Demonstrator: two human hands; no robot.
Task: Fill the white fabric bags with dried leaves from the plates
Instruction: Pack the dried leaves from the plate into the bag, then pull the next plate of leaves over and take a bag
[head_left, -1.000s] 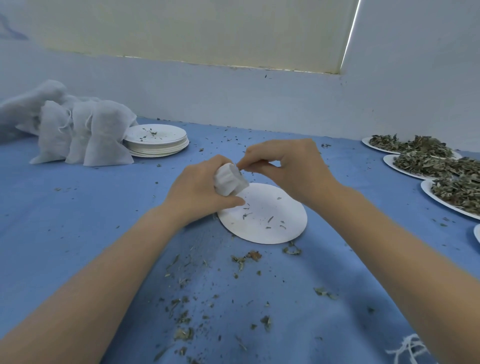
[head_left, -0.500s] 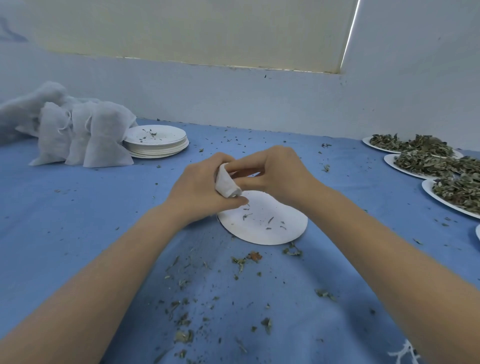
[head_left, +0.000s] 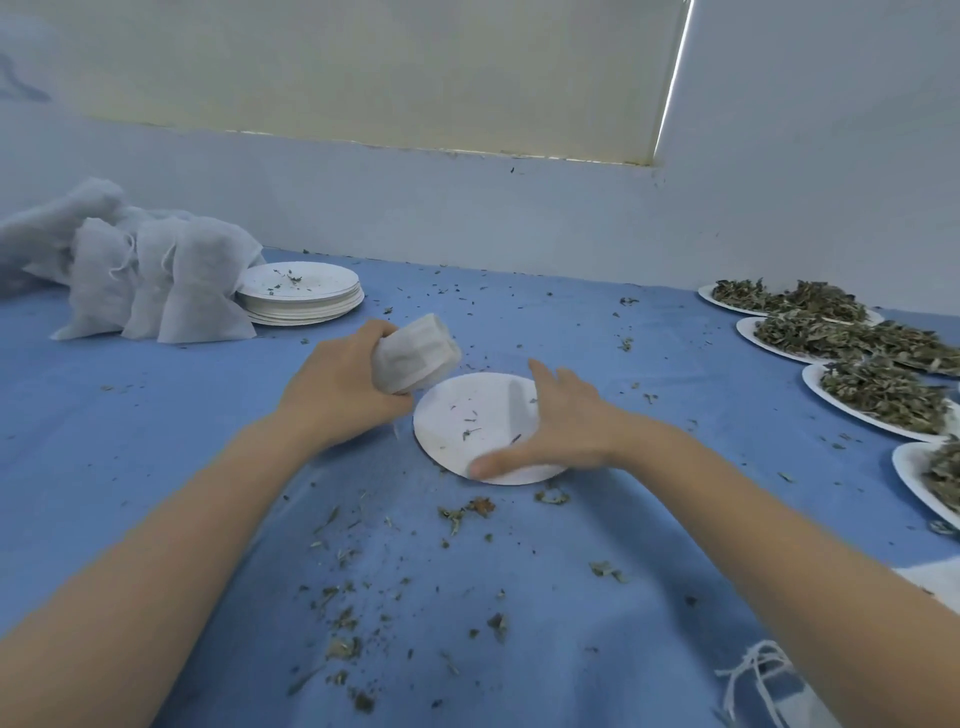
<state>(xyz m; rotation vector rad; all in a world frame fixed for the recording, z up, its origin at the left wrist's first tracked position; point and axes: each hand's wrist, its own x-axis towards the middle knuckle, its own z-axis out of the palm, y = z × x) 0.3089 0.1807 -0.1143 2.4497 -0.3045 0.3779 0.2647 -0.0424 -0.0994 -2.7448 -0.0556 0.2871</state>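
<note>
My left hand grips a small stuffed white fabric bag, held tilted just above the blue cloth, left of an almost bare white paper plate. Only a few leaf crumbs lie on that plate. My right hand is spread over the plate's right side, with fingers straight, the thumb on the near rim and the index finger at the far rim. Several plates heaped with dried leaves line the right edge.
Filled white bags lean together at the far left, beside a stack of used plates. Loose leaf bits litter the blue cloth in front of me. A white bag with drawstrings lies at the bottom right.
My right hand let go of the bag's top and dropped onto the plate. My left hand moved the bag left and up, off the plate.
</note>
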